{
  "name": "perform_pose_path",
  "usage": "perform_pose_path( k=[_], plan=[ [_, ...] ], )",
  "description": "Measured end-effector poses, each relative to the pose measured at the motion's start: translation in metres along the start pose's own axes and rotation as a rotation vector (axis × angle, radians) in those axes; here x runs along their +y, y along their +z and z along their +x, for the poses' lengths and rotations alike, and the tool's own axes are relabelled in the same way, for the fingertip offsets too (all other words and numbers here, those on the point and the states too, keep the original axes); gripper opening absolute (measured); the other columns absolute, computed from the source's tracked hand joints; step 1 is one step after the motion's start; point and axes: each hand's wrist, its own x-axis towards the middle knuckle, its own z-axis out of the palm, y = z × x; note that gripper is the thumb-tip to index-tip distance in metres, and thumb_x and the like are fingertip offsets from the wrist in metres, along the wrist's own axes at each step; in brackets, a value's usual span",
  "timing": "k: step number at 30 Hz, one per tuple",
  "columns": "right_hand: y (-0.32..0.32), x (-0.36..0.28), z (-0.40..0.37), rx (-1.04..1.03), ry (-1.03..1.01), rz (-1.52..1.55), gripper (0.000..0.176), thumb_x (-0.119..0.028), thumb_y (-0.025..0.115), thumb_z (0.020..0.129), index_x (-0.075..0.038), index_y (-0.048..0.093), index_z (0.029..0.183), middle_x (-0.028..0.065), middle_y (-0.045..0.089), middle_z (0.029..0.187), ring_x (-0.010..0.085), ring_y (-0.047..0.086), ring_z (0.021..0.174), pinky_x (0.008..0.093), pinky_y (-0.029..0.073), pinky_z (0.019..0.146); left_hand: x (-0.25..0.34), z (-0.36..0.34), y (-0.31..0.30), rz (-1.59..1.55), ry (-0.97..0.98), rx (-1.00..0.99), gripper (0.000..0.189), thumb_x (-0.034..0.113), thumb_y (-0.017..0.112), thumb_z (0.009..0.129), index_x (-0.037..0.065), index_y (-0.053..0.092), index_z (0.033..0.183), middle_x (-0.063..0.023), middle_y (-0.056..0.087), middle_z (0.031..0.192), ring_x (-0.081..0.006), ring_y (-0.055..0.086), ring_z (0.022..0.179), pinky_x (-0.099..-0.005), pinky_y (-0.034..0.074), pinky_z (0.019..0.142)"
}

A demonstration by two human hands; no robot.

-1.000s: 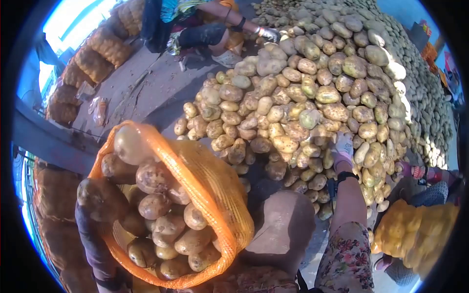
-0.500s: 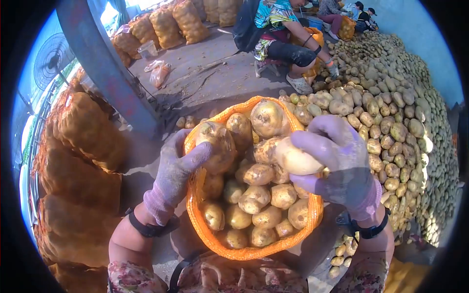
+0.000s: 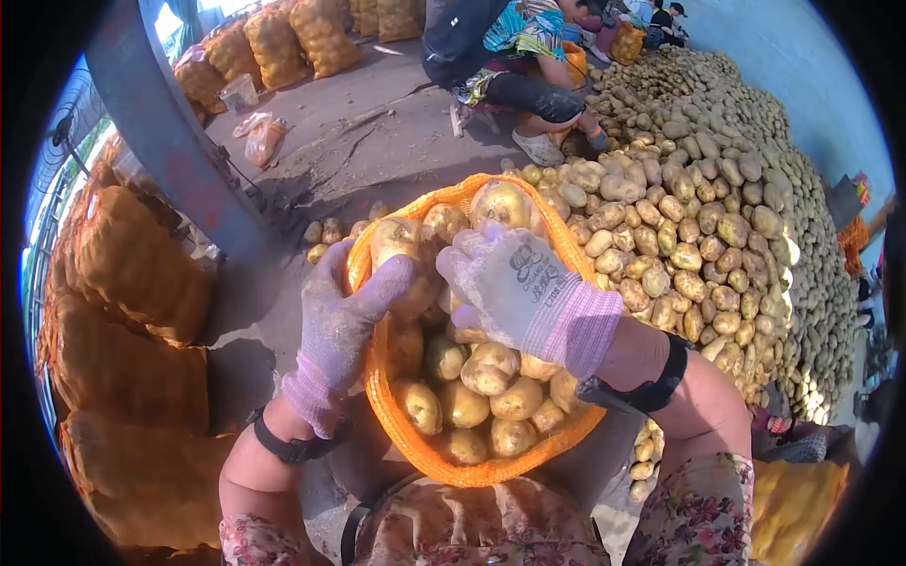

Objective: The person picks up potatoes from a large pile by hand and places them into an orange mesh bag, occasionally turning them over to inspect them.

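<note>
An orange mesh bag (image 3: 439, 464) stands open in front of me, filled with potatoes (image 3: 491, 368). My left hand (image 3: 351, 300), in a dusty purple glove, grips the bag's left rim; its thumb lies over a large potato (image 3: 396, 243) at the edge. Over the middle of the bag is my gloved right hand (image 3: 514, 288), back upward and fingers curled down among the potatoes. What its fingers close around is mostly hidden under the palm. Another big potato (image 3: 503, 205) rests at the far rim, just beyond the right hand.
A large heap of potatoes (image 3: 717, 226) rises on the right. Filled mesh sacks (image 3: 137, 264) are stacked at left, and more sacks (image 3: 278, 47) line the back. A post (image 3: 175, 141) stands at left. Another person (image 3: 528, 85) sits beside the heap.
My right hand has moved left across the bag with the pale potato, turning its back upward so the potato is now hidden. My left hand stays at the rim. The view has shifted slightly.
</note>
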Motion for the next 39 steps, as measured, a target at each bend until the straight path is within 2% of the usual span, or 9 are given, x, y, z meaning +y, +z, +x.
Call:
perform_pose_path(
  k=[6, 19, 22, 26, 28, 30, 33, 37, 39],
  plan=[
    [0.047, -0.016, 0.01, 0.375, 0.008, -0.31, 0.012, -0.012, 0.061, 0.081, -0.005, 0.064, 0.091, 0.011, 0.066, 0.089, 0.0256, 0.064, 0.085, 0.0354, 0.052, 0.072, -0.01, 0.006, -0.007, -0.048, 0.09, -0.091, 0.043, 0.024, 0.067, 0.095, -0.004, 0.056, 0.125, -0.0089, 0.063, 0.117, -0.0148, 0.06, 0.103, -0.0293, 0.047, 0.093],
    [0.012, -0.009, 0.0, 0.15, -0.027, -0.014, 0.03, -0.017, 0.066, 0.083, -0.002, 0.065, 0.109, 0.0144, 0.071, 0.099, 0.0308, 0.07, 0.096, 0.0422, 0.055, 0.08, -0.002, 0.014, -0.015, 0.163, 0.038, -0.142, 0.041, 0.026, 0.061, 0.098, -0.001, 0.056, 0.128, -0.0072, 0.064, 0.115, -0.0158, 0.062, 0.099, -0.0286, 0.049, 0.087],
    [0.006, 0.026, -0.055, 0.677, 0.018, 0.088, 0.029, -0.024, 0.064, 0.087, -0.007, 0.061, 0.11, 0.0102, 0.067, 0.091, 0.031, 0.067, 0.091, 0.0437, 0.054, 0.078, -0.007, 0.008, -0.005, 0.103, 0.1, -0.128, 0.043, 0.029, 0.061, 0.099, -0.002, 0.057, 0.128, -0.0066, 0.064, 0.117, -0.0148, 0.061, 0.103, -0.0282, 0.048, 0.089],
    [0.026, 0.138, -0.176, 0.937, 0.536, 0.072, 0.027, -0.019, 0.067, 0.088, -0.004, 0.062, 0.109, 0.017, 0.068, 0.094, 0.035, 0.068, 0.08, 0.0394, 0.054, 0.074, 0.018, -0.013, 0.023, 0.099, 0.023, -0.084, 0.044, 0.031, 0.062, 0.098, -0.002, 0.056, 0.127, -0.0067, 0.064, 0.117, -0.0143, 0.061, 0.103, -0.0296, 0.049, 0.091],
    [0.101, 0.225, -0.246, 0.807, 0.938, 0.074, 0.046, -0.024, 0.068, 0.085, -0.001, 0.06, 0.125, 0.026, 0.065, 0.112, 0.0417, 0.062, 0.105, 0.0458, 0.05, 0.092, 0.025, -0.021, 0.036, 0.098, 0.052, -0.055, 0.052, 0.033, 0.067, 0.093, -0.003, 0.054, 0.128, -0.0073, 0.063, 0.117, -0.0152, 0.06, 0.104, -0.0316, 0.049, 0.092],
    [0.174, 0.292, -0.318, 0.304, 1.398, 0.097, 0.069, -0.027, 0.071, 0.08, -0.007, 0.046, 0.141, 0.029, 0.055, 0.128, 0.0442, 0.057, 0.116, 0.0457, 0.048, 0.097, 0.02, -0.017, 0.018, 0.197, 0.022, -0.026, 0.057, 0.032, 0.069, 0.091, -0.004, 0.052, 0.13, -0.0081, 0.062, 0.119, -0.0153, 0.059, 0.105, -0.0317, 0.048, 0.094],
    [0.271, 0.349, -0.374, 0.436, 1.302, 0.323, 0.071, -0.023, 0.068, 0.081, -0.011, 0.042, 0.146, 0.0274, 0.053, 0.133, 0.0443, 0.054, 0.12, 0.0442, 0.045, 0.101, 0.013, -0.011, 0.01, 0.23, -0.002, 0.034, 0.059, 0.033, 0.071, 0.089, -0.005, 0.052, 0.129, -0.0087, 0.062, 0.119, -0.015, 0.059, 0.106, -0.032, 0.048, 0.096],
    [0.303, 0.345, -0.359, 0.419, 1.445, -0.036, 0.064, -0.016, 0.068, 0.079, -0.002, 0.048, 0.138, 0.0261, 0.062, 0.116, 0.0364, 0.061, 0.109, 0.0422, 0.048, 0.092, 0.013, -0.01, 0.003, 0.27, -0.052, 0.04, 0.063, 0.034, 0.073, 0.087, -0.006, 0.051, 0.13, -0.0083, 0.061, 0.119, -0.0147, 0.058, 0.107, -0.0321, 0.047, 0.096],
    [0.254, 0.324, -0.335, 0.448, 1.565, 0.464, 0.057, -0.011, 0.068, 0.078, 0.001, 0.05, 0.132, 0.0212, 0.062, 0.114, 0.0301, 0.061, 0.102, 0.0395, 0.048, 0.085, 0.013, -0.01, 0.006, 0.24, -0.054, 0.041, 0.064, 0.034, 0.075, 0.086, -0.006, 0.051, 0.13, -0.008, 0.061, 0.118, -0.0145, 0.058, 0.107, -0.0318, 0.047, 0.096]
  ],
)
